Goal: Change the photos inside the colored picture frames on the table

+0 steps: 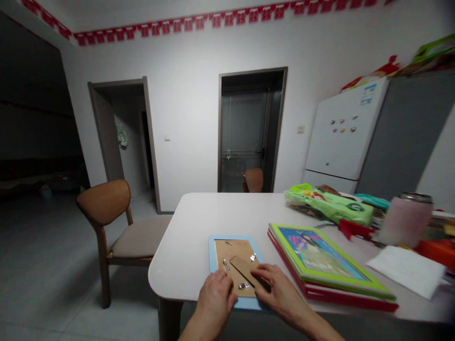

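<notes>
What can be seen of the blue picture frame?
The picture frame lies back up on the table, near the edge. Its border is light blue; the brown back panel looks like fibreboard and carries small metal clips and a stand flap. The left hand touches its lower left, the right hand its lower right, partly covering the flap.

Tabletop (185, 260) lies open leftward; stacked frames (323, 255) block right.

The left hand (216, 290) and right hand (275, 288) touch a face-down blue frame (237, 252) on the white table (185, 246).
</notes>
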The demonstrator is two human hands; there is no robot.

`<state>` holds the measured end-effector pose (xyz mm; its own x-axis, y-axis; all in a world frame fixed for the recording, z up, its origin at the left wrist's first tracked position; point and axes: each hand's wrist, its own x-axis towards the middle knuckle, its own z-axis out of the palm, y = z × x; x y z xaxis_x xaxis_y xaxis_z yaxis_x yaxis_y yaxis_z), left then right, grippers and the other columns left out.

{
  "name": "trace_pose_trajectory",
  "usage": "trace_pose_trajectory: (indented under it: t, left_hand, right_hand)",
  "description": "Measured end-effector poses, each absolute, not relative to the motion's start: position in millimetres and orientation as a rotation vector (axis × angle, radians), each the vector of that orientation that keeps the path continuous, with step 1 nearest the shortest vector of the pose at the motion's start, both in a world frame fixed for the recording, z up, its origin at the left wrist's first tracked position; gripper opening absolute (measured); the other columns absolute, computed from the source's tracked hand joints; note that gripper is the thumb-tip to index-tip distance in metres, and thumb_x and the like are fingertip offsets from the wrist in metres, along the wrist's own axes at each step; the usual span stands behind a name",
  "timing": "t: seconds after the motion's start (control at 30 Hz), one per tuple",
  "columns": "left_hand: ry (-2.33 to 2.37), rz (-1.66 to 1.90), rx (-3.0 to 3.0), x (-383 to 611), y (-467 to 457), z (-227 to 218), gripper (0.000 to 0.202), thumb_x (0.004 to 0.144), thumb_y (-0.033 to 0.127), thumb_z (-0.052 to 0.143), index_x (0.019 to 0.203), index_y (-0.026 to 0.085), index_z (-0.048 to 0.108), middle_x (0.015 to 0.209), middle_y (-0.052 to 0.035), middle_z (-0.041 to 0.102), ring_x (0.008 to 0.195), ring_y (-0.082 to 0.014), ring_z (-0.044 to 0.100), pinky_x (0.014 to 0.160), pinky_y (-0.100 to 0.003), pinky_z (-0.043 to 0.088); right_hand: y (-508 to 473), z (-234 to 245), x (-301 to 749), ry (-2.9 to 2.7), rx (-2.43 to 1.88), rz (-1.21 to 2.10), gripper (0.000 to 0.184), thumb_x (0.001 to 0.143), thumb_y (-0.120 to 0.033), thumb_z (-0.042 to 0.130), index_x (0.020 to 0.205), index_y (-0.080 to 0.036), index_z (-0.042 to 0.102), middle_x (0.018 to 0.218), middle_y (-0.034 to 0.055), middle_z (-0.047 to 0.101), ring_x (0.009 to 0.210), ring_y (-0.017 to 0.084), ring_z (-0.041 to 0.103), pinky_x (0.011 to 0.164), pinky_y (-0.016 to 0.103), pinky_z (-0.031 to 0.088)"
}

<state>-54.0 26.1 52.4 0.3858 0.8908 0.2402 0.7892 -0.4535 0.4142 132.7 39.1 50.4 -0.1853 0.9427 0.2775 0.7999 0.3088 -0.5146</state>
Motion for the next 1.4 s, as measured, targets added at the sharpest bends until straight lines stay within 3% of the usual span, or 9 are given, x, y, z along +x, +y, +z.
trace_pose_trajectory:
  t: [0.2,0.37,0.5,0.67,0.83,1.07,1.23,1.4]
  left_hand:
    - [1.409,0.723,2.418,-56,28,52,0.019,0.07,0.01,0.048,0.085,0.018,0.055,0.117,-0.0063,0.046,0.111,-0.0192,0.038,0.095,-0.033,0.028]
    - [1.428,0.643,2.379,-58,22,57,0.012,0.075,0.014,0.045,0.08,0.019,0.055,0.1,-0.0033,0.056,0.1,-0.0169,0.048,0.095,-0.036,0.027]
    - [1.439,0.659,2.334,-60,16,58,0.015,0.076,0.021,0.047,0.09,0.017,0.052,0.118,-0.0085,0.047,0.112,-0.0196,0.038,0.098,-0.039,0.02]
    - [1.348,0.607,2.329,-62,14,56,0.032,0.068,0.032,0.061,0.094,0.016,0.051,0.124,-0.0102,0.042,0.117,-0.0215,0.033,0.101,-0.041,0.015]
    - [1.373,0.541,2.385,-62,14,56,0.046,0.057,0.027,0.071,0.096,0.015,0.05,0.124,-0.0127,0.041,0.117,-0.0235,0.033,0.1,-0.044,0.015]
    - [1.354,0.542,2.385,-61,12,59,0.056,0.059,0.023,0.068,0.109,0.013,0.044,0.124,-0.0159,0.041,0.117,-0.0251,0.032,0.1,-0.047,0.016]
    - [1.374,0.564,2.369,-60,12,57,0.059,0.06,0.022,0.068,0.112,0.01,0.043,0.124,-0.0169,0.041,0.117,-0.0253,0.032,0.1,-0.046,0.016]
    - [1.366,0.618,2.359,-61,12,54,0.063,0.059,0.022,0.068,0.115,0.01,0.041,0.123,-0.0176,0.042,0.116,-0.0263,0.033,0.1,-0.047,0.017]
  right_hand:
    - [44,49,123,-2.047,-1.521,0.287,0.036,0.062,-0.023,0.045,0.093,-0.017,0.062,0.095,0.0077,0.058,0.09,0.02,0.05,0.082,0.028,0.036]
    - [41,55,120,-2.142,-1.559,0.247,0.032,0.058,-0.02,0.047,0.084,-0.018,0.066,0.083,0.007,0.06,0.081,0.02,0.051,0.074,0.027,0.037]
    - [33,56,118,-2.137,-1.584,0.25,0.032,0.057,-0.021,0.048,0.084,-0.018,0.066,0.081,0.0062,0.06,0.08,0.019,0.05,0.073,0.026,0.037]
    - [36,57,120,-2.164,-1.622,0.22,0.033,0.058,-0.021,0.048,0.087,-0.019,0.065,0.083,0.0068,0.058,0.082,0.02,0.05,0.073,0.027,0.036]
    - [47,53,130,-2.156,-1.515,0.208,0.031,0.072,-0.03,0.041,0.089,-0.018,0.063,0.092,0.0076,0.057,0.088,0.018,0.049,0.079,0.026,0.034]
    - [72,47,138,-2.187,-1.695,0.02,0.033,0.075,-0.024,0.036,0.098,-0.022,0.059,0.095,0.009,0.052,0.084,0.019,0.047,0.076,0.029,0.034]
    - [74,48,135,-2.188,-1.666,0.099,0.032,0.073,-0.018,0.034,0.085,-0.015,0.063,0.096,0.0105,0.05,0.09,0.018,0.047,0.081,0.027,0.033]
    - [73,46,137,-2.165,-1.645,0.151,0.034,0.075,-0.02,0.033,0.09,-0.014,0.063,0.106,0.0119,0.048,0.101,0.02,0.044,0.086,0.027,0.031]
